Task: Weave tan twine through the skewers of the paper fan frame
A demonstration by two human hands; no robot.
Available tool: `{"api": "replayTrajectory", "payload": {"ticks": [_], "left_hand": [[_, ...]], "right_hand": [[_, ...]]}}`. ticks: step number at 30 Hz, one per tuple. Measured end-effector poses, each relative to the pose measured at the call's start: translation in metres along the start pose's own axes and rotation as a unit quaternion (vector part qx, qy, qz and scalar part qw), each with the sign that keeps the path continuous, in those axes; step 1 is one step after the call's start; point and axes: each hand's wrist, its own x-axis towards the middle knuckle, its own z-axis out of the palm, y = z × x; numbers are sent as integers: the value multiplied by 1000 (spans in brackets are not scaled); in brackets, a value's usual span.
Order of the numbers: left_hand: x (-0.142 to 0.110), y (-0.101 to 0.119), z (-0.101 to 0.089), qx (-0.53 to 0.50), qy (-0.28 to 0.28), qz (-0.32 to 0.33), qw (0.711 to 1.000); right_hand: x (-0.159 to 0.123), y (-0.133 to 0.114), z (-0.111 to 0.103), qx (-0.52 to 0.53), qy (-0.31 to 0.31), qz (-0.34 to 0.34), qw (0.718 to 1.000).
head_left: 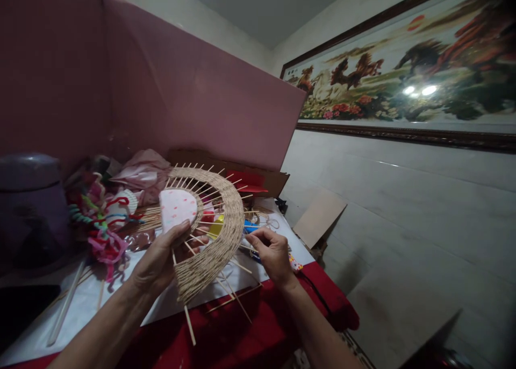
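My left hand (pixel 159 261) grips a half-round woven piece (pixel 220 229) by its hub, thumb on the pink dotted half-disc (pixel 177 207). Thin wooden sticks fan out from the disc, and tan twine is wound between them in a wide arc. My right hand (pixel 272 253) is at the arc's right edge, fingers pinched on the twine strand (pixel 248 239) near a stick. The piece is held tilted above the table.
A white sheet (pixel 92 299) lies over a red cloth (pixel 242 331) on the table. Colourful pipe cleaners (pixel 102 229), pink fabric and loose sticks lie at the left. A purple pot (pixel 30 207) stands far left. A pink board (pixel 181 100) backs the table; cardboard (pixel 318 215) leans right.
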Motion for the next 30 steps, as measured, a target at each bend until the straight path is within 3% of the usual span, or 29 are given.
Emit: {"api": "replayTrajectory", "payload": {"ticks": [9, 14, 22, 30], "left_hand": [[1, 2, -5, -4, 0, -50, 999], [1, 2, -6, 31, 0, -40, 999], [3, 0, -10, 57, -11, -59, 997], [-2, 3, -6, 74, -31, -82, 993]], "right_hand": [[9, 13, -7, -22, 29, -9, 999], [14, 13, -16, -46, 39, -36, 998], [24, 9, -26, -143, 28, -110, 983], [31, 7, -30, -147, 9, -130, 981]]}}
